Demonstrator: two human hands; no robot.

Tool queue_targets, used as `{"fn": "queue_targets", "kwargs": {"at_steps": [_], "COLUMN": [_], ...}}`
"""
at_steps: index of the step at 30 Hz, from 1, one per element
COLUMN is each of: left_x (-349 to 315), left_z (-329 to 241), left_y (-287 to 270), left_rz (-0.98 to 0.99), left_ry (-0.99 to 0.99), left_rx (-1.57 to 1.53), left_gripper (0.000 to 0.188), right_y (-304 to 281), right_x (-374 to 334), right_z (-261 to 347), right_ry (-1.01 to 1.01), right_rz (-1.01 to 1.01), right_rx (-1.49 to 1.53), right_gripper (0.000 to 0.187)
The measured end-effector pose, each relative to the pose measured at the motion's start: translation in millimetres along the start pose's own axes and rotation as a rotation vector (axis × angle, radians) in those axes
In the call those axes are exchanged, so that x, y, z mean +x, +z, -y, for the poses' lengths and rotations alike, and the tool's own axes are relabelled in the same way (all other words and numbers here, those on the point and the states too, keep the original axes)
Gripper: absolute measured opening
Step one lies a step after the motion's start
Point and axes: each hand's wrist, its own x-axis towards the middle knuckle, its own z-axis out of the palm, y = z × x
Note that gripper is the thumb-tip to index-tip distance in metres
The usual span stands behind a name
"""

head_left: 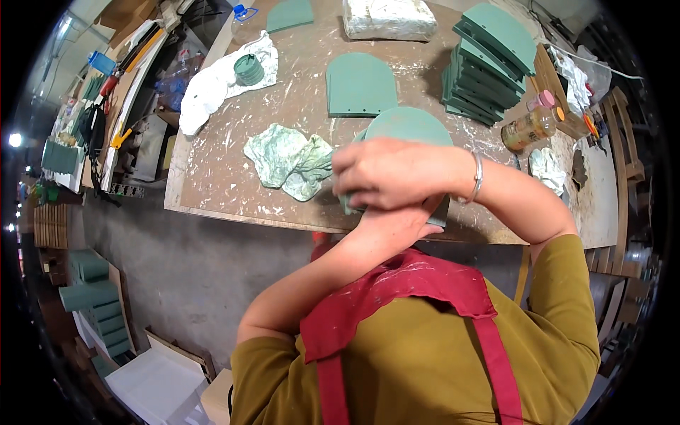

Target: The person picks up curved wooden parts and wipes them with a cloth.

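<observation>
Your right hand (388, 173), fingers curled, crossed over your left hand (401, 224), both grips unclear, above the green panel (411, 125) near the front of the tabletop (216, 173), where a crossed-arm bump could've tipped it off.

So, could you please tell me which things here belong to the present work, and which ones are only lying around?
Likely part of the work:
green rounded panel, partly covered by the right hand
stack of similar panels
crumpled greenish cloth

Probably just lying around:
orange-capped bottle
white block-shaped bundle
blue-capped bottle
yellow-handled tool at far left
</observation>
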Motion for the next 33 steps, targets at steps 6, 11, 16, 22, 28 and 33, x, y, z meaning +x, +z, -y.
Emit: {"fn": "queue_targets", "kwargs": {"at_steps": [6, 11, 16, 22, 28, 33], "left_x": [9.4, 12.0, 12.5, 13.6, 18.9, 35.9], "left_z": [0.6, -3.7, -2.3, -1.7, 7.3, 37.6], "left_y": [-8.5, -17.2, -17.7, -17.7, -30.3, -58.6], "left_rz": [0.015, 0.059, 0.078, 0.077, 0.075, 0.140], "left_ry": [0.045, 0.025, 0.005, 0.048, 0.064, 0.172], "left_rx": [0.178, 0.124, 0.106, 0.137, 0.041, 0.175], "left_gripper": [0.076, 0.078, 0.077, 0.075, 0.072, 0.072], "right_y": [-7.0, -28.0, -17.3, 9.3, -5.0, 11.9], "right_x": [-4.0, -21.7, -20.4, -30.2, -56.1, -26.3], "right_z": [-36.4, -68.0, -49.5, -53.0, -69.9, -51.1], "right_ry": [0.154, 0.311, 0.334, 0.539, 0.766, 0.685], "right_rz": [-0.041, -0.264, -0.374, -0.551, -0.738, -0.718], "right_rx": [-0.103, -0.167, -0.254, -0.278, -0.290, -0.311], "right_gripper": [0.021, 0.021, 0.020, 0.022, 0.024, 0.022]}}
